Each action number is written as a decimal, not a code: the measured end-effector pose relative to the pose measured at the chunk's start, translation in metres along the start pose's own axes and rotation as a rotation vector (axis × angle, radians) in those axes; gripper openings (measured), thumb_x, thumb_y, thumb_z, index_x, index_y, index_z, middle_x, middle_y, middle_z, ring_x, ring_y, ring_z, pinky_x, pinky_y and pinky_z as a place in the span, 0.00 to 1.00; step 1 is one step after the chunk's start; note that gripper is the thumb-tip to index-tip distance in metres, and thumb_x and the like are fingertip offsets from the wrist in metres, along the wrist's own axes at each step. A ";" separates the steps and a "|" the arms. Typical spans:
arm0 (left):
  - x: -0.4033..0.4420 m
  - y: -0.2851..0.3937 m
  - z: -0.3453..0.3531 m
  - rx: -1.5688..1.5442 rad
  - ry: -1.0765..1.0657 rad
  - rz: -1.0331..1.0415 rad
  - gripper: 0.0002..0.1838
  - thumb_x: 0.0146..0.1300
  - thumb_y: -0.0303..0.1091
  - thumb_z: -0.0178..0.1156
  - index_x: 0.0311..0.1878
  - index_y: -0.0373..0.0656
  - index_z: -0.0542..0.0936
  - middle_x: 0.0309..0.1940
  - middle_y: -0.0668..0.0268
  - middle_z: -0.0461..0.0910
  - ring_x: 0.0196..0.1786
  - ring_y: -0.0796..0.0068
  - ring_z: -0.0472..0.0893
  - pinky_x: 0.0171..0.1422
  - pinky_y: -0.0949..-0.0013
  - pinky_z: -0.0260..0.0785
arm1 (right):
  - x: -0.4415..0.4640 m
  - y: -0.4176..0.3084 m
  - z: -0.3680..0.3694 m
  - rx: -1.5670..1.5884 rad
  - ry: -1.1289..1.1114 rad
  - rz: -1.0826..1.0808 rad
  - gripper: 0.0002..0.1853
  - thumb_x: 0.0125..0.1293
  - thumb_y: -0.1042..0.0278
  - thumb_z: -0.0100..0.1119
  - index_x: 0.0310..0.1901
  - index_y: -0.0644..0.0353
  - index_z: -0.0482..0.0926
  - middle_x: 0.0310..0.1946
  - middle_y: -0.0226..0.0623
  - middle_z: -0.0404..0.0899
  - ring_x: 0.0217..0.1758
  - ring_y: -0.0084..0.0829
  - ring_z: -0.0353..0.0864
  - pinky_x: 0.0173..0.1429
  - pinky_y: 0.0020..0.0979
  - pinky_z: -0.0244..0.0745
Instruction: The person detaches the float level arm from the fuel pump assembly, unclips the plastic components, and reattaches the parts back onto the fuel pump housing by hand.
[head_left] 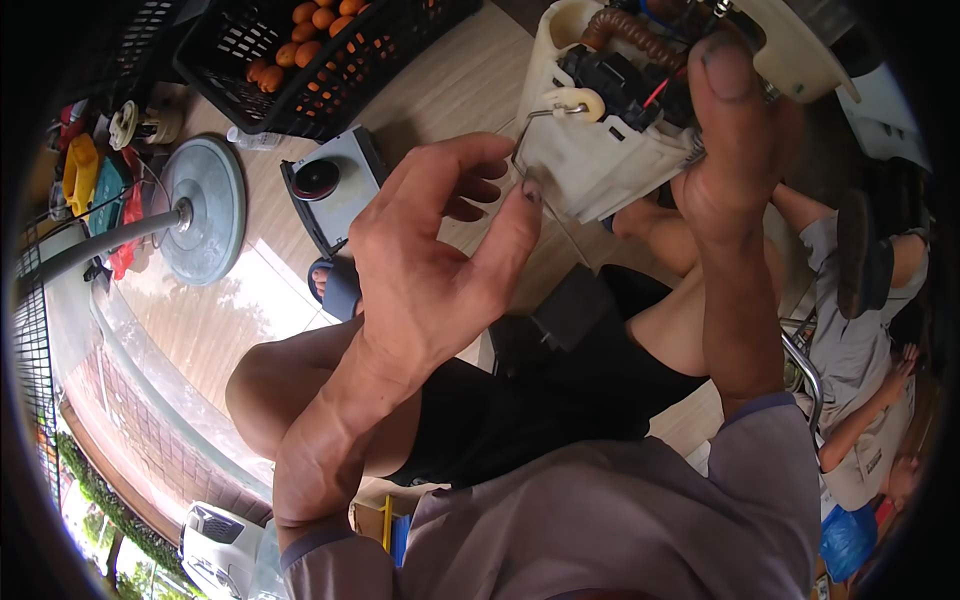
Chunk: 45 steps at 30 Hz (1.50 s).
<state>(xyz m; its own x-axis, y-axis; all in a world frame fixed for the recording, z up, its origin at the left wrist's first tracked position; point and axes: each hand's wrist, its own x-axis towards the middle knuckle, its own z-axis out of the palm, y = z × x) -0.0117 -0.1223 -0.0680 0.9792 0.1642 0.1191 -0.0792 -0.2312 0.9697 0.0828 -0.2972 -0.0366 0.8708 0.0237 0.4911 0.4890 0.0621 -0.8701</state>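
Upper right of centre is a white plastic housing [570, 165], which looks like a fuel pump module, with a brown corrugated hose [632, 32] and black parts inside. My right hand [735, 130] is closed around its right side, thumb uppermost; the other fingers are mostly hidden. A bent metal wire [517, 148] comes out past a cream round piece [580, 103] on the housing. My left hand [440, 235] has that wire between thumb and index fingertips, the other fingers curled. Below the housing, a dark block-shaped thing [575, 305] sits at my lap.
A black crate [300, 110] of oranges stands upper left. Near it are a grey device with a black round part [318, 180] and a round stand base [205, 210] with a pole. Another person [860, 350] sits at the right. A chair's metal frame [805, 370] shows beside my right arm.
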 end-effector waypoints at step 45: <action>-0.004 0.009 -0.008 -0.058 -0.272 -0.096 0.11 0.64 0.27 0.70 0.47 0.33 0.83 0.33 0.67 0.85 0.37 0.81 0.83 0.47 0.75 0.75 | 0.007 0.010 0.009 0.015 -0.329 -0.127 0.38 0.64 0.57 0.74 0.65 0.76 0.70 0.58 0.53 0.81 0.57 0.36 0.85 0.61 0.33 0.83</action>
<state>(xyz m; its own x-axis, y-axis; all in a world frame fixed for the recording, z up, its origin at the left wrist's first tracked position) -0.0173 -0.1177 -0.0579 0.9962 -0.0822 -0.0278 0.0135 -0.1704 0.9853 0.0934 -0.2877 -0.0410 0.7386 0.3351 0.5850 0.5894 0.1003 -0.8016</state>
